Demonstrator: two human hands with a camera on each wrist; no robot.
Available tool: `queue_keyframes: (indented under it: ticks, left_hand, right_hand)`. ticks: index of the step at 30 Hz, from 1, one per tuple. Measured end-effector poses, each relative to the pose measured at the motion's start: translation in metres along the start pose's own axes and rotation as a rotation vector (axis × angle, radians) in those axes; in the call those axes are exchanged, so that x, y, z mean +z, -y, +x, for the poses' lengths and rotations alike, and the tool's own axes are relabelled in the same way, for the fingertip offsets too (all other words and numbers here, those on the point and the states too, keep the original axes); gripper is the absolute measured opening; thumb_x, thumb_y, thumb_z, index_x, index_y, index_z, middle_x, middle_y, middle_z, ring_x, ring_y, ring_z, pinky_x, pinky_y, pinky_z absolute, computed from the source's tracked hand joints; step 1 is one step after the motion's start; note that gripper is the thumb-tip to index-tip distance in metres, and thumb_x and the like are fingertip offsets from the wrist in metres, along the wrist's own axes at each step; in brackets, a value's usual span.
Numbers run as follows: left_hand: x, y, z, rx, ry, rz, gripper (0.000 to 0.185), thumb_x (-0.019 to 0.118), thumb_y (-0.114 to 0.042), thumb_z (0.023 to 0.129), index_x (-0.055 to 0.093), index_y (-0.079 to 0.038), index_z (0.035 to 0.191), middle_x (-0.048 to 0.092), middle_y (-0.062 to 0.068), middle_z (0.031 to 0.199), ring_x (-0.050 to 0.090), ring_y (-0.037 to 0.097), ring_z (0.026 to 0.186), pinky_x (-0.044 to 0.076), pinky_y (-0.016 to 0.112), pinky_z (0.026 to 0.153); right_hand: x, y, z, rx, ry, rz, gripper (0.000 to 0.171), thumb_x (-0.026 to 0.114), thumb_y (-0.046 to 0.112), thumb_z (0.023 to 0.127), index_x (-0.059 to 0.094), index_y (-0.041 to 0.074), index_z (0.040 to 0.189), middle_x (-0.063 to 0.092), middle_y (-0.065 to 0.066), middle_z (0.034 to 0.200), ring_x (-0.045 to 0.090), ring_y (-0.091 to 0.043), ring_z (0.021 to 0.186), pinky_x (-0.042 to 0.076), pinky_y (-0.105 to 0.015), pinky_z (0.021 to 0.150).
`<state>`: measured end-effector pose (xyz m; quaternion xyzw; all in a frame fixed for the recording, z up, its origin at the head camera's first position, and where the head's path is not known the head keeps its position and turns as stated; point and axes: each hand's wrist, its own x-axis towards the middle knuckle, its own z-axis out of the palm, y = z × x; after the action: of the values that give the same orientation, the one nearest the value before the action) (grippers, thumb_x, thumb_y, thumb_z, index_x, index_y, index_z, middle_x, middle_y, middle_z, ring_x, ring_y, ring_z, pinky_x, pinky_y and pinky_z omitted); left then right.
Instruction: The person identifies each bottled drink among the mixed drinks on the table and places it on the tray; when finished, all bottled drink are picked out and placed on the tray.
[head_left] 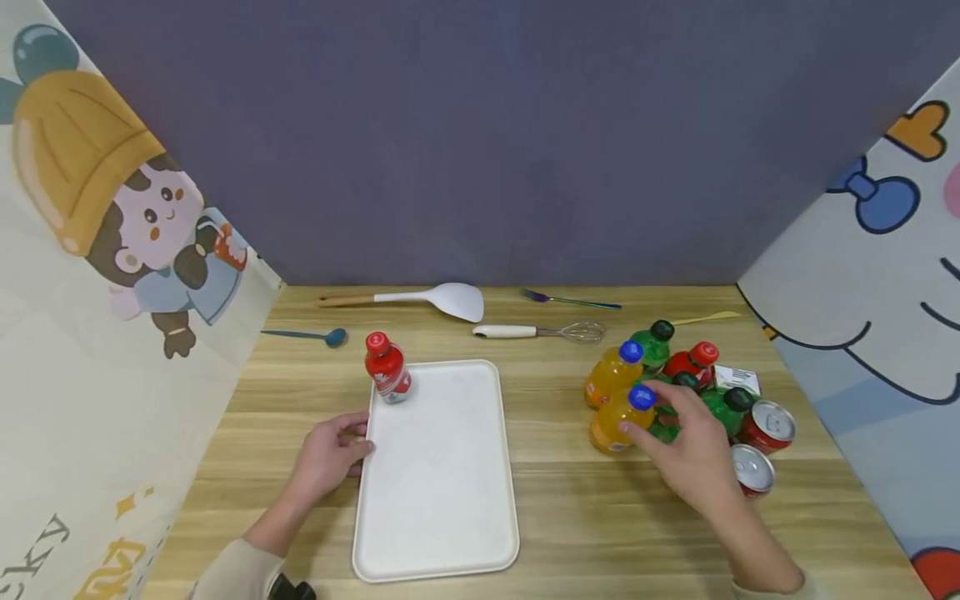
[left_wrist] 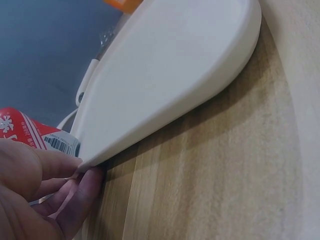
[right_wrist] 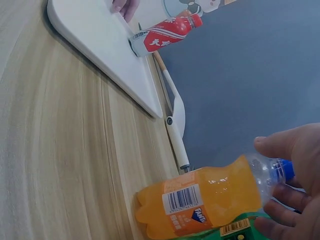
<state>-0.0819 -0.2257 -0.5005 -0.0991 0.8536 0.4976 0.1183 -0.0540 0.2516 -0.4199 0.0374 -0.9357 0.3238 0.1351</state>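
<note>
A white tray (head_left: 438,500) lies flat in the middle of the wooden table. On its far left corner stands a small red bottle (head_left: 387,371), also seen in the right wrist view as the red bottle (right_wrist: 162,35). My left hand (head_left: 363,437) rests at the tray's left rim, with its fingertips (left_wrist: 82,182) touching the tray's edge (left_wrist: 150,115). My right hand (head_left: 645,412) reaches into a cluster of drinks. Its thumb and fingers (right_wrist: 282,212) close round the neck of an orange bottle (right_wrist: 200,202) with a blue cap (head_left: 641,397), which stands on the table.
Around the held bottle stand a second orange bottle (head_left: 609,375), green bottles (head_left: 654,343), a red bottle (head_left: 693,362), two red cans (head_left: 768,425) and a small carton (head_left: 738,379). A white spatula (head_left: 442,297), whisk (head_left: 540,332), blue spoon (head_left: 315,336) and fork (head_left: 570,300) lie along the back. Cartoon panels wall both sides.
</note>
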Motion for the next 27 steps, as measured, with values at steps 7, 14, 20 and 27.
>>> queue_keyframes:
  ticks: [7, 14, 20, 27]
  left_hand:
    - [0.001, 0.0, 0.001, -0.001, 0.006, 0.014, 0.054, 0.07, 0.002, 0.091, 0.056, 0.003, 0.142, 0.064, 0.019, 0.12, 0.069, 0.021, 0.09, 0.066, 0.031, 0.064]
    - [0.001, 0.0, 0.001, -0.007, 0.002, 0.013, 0.053, 0.071, 0.002, 0.09, 0.057, 0.002, 0.142, 0.064, 0.019, 0.12, 0.069, 0.022, 0.091, 0.066, 0.031, 0.064]
    - [0.002, 0.0, 0.002, -0.017, 0.009, 0.011, 0.053, 0.071, 0.001, 0.091, 0.057, 0.001, 0.142, 0.064, 0.018, 0.12, 0.068, 0.021, 0.091, 0.066, 0.032, 0.064]
    - [-0.001, -0.003, 0.001, -0.013, 0.003, 0.011, 0.052, 0.071, 0.002, 0.091, 0.058, 0.003, 0.141, 0.065, 0.02, 0.119, 0.068, 0.021, 0.088, 0.066, 0.031, 0.064]
  right_hand:
    - [0.008, -0.002, -0.003, -0.03, -0.038, 0.004, 0.064, 0.091, 0.019, 0.079, 0.06, 0.002, 0.133, 0.063, -0.015, 0.124, 0.065, -0.03, 0.104, 0.048, 0.0, 0.077]
    - [0.014, 0.001, -0.005, -0.023, -0.034, -0.03, 0.07, 0.089, 0.018, 0.08, 0.054, 0.004, 0.139, 0.061, -0.019, 0.13, 0.065, -0.035, 0.108, 0.064, -0.046, 0.08]
    - [0.018, 0.0, -0.006, 0.007, -0.032, -0.008, 0.07, 0.088, 0.015, 0.082, 0.05, 0.005, 0.14, 0.065, -0.019, 0.127, 0.069, -0.039, 0.106, 0.063, -0.055, 0.081]
    - [0.024, -0.005, -0.003, -0.002, -0.065, -0.006, 0.069, 0.091, 0.016, 0.078, 0.055, 0.007, 0.136, 0.068, -0.016, 0.123, 0.072, -0.036, 0.102, 0.058, -0.013, 0.075]
